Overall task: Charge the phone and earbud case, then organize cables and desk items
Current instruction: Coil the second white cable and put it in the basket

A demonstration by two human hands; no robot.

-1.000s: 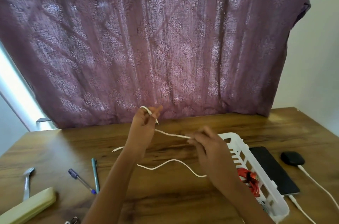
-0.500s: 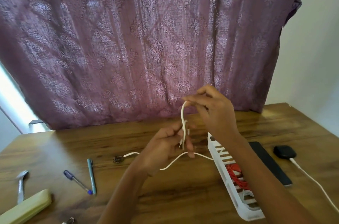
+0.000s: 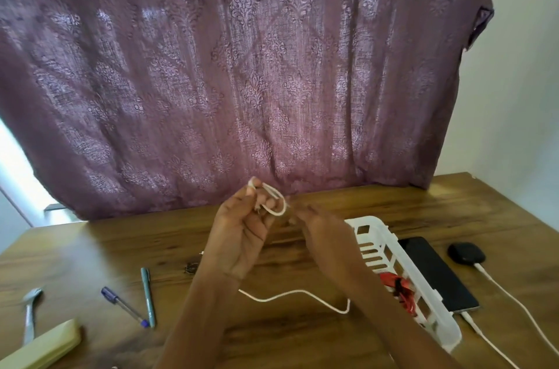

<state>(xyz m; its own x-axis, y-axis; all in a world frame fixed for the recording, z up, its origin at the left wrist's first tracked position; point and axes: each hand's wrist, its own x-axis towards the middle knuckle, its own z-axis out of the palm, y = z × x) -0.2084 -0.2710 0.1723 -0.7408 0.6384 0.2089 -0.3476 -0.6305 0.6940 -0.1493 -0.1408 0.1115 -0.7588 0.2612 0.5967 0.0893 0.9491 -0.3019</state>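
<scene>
Lifted since half a second ago, the left hand [image 3: 242,235] now carries the coil up at its fingertips. The right hand [image 3: 320,226] has dropped from above the loop to just beside it.

At the far left of the worktop [image 3: 90,247] a spoon [image 3: 31,308], a cream pencil case [image 3: 39,350], a blue pen [image 3: 124,306] and a teal pen [image 3: 148,296] lie loose, not yet tidied.

The left hand's fingers are curled round a small loop of the white cable [image 3: 278,208], whose tail trails onto the worktop under the wrists. The right hand is smeared by motion, so I cannot tell whether it pinches the cable or only reaches for it.

To coil well, I would keep the left pinch firm where the turns cross and feed slack with the right in even, same-sized turns. The tail should slide freely rather than kink near its plug.

To the right, the white slotted basket [image 3: 393,259] holds a bundled red cable [image 3: 399,287]. The phone [image 3: 435,272] lies just beside it, and the earbud case [image 3: 465,252] beyond that; each has a white lead meeting it.

No brand, label or writing can be read.
</scene>
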